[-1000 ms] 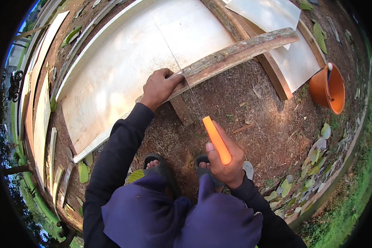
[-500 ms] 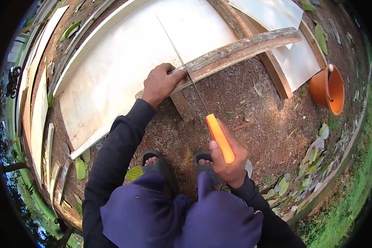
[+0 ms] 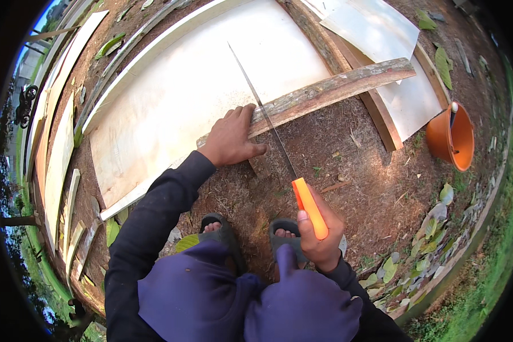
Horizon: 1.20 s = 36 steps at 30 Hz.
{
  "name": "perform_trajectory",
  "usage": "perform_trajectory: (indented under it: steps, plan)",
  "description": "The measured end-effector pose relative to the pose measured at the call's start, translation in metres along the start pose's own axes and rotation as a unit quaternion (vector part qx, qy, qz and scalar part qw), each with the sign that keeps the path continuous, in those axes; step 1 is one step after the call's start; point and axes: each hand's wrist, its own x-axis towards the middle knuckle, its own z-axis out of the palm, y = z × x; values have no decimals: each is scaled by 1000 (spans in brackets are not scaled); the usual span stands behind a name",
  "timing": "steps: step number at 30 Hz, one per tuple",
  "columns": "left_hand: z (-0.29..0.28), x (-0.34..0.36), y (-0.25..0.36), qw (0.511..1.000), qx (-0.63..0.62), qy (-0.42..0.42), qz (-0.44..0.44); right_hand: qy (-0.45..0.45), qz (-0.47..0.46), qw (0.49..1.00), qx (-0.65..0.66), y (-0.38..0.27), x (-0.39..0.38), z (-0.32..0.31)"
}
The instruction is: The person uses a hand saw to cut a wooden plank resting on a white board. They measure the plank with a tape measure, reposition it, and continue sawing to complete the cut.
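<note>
A handsaw [image 3: 280, 147] with a thin dark blade and an orange handle [image 3: 312, 212] is in my right hand [image 3: 326, 239], fingers wrapped round the grip. Its blade lies across a rough plank with a bark edge [image 3: 336, 91], touching the wood and pointing away over the white board. Just left of the blade, my left hand [image 3: 231, 138] grips that plank, fingers over its top and thumb on the near side. How deep the blade sits in the wood cannot be made out.
Under the plank lies a large pale board with raised edges [image 3: 154, 108]. White sheets [image 3: 376, 34] and wooden beams [image 3: 382, 122] are at the far right, near an orange bucket [image 3: 453, 139]. Long offcuts [image 3: 57, 171] lie leftward. My sandalled feet stand on bare soil.
The saw has been drawn back toward me, its handle now lower and slightly right. My left thumb has come down from the plank's top to its near side. The view has shifted slightly.
</note>
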Motion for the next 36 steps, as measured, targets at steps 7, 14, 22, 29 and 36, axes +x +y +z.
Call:
perform_trajectory:
  steps: [7, 14, 22, 29, 36]
  plan:
    - [-5, 12, 0, 994, 20, -77, -69, -2, 27, 1000, 14, -10, 4, 1]
    - [0, 17, -7, 997, -9, -62, -40, -17, 46, 999, 19, -7, 8, -7]
    - [6, 34, 12, 993, -35, -60, -94, -13, 45, 998, 38, -7, 24, -18]
    - [8, 27, 23, 993, -24, -47, -106, 66, 23, 995, 65, 16, -4, -36]
    - [-4, 20, 41, 965, -125, 56, -223, 225, 55, 964, 132, 26, -27, -58]
